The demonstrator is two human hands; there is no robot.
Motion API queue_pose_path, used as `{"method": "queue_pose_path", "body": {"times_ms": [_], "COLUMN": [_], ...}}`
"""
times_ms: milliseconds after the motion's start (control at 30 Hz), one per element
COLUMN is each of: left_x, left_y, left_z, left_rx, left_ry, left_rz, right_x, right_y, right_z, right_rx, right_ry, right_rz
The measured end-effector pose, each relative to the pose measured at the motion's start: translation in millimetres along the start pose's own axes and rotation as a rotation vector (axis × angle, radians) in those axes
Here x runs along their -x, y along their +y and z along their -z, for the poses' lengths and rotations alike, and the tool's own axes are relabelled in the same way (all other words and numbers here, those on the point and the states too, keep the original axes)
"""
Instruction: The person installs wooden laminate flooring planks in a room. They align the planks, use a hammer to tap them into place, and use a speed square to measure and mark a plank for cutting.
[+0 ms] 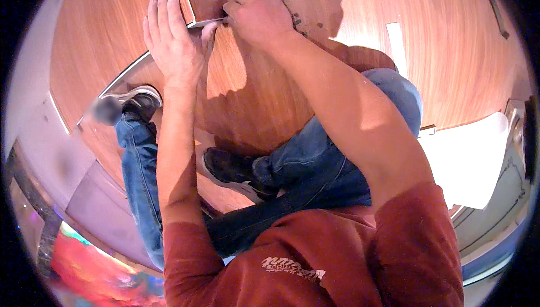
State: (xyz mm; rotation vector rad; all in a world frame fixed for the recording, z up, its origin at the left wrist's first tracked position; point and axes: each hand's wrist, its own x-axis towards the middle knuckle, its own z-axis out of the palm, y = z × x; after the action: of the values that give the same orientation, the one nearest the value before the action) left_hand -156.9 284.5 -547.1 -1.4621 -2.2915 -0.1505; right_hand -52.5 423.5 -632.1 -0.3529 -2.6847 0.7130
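Observation:
My left hand (175,45) lies with its fingers stretched flat on a wood-grain panel (107,31), near the corner of its pale edge. Its thumb sticks out to the right, below that corner. Just beyond the thumb, my right hand (259,14) is closed with its fingers curled, and a thin, light-coloured sliver (209,21) runs between the panel's corner and its fingertips. What exactly the right hand grips is mostly hidden by the fingers. Beneath both hands spreads a larger wood-grain board (236,104), partly in shadow.
Small dark crumbs (298,21) lie right of my right hand. A white strip (396,48) rests farther right, and a white sheet (467,158) lies beyond my right knee. My shoes (236,172) and bent legs are close to the board. A dark strip (495,6) sits far right.

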Motion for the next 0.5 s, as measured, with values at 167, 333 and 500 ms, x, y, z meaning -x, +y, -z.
{"method": "queue_pose_path", "body": {"times_ms": [167,333,500], "left_x": [-2,0,-5], "left_y": [1,4,7], "left_z": [1,3,1], "left_rx": [0.012,-0.019,0.047], "left_ry": [-0.006,-0.034,-0.014], "left_rz": [0.006,0.062,0.035], "right_x": [-2,25,23], "right_y": [-16,-86,-71], "right_z": [10,39,-21], "right_rx": [0.042,-0.662,-1.473], "right_ry": [-0.084,-0.246,-0.113], "right_rz": [-0.094,-0.610,-0.849]}}
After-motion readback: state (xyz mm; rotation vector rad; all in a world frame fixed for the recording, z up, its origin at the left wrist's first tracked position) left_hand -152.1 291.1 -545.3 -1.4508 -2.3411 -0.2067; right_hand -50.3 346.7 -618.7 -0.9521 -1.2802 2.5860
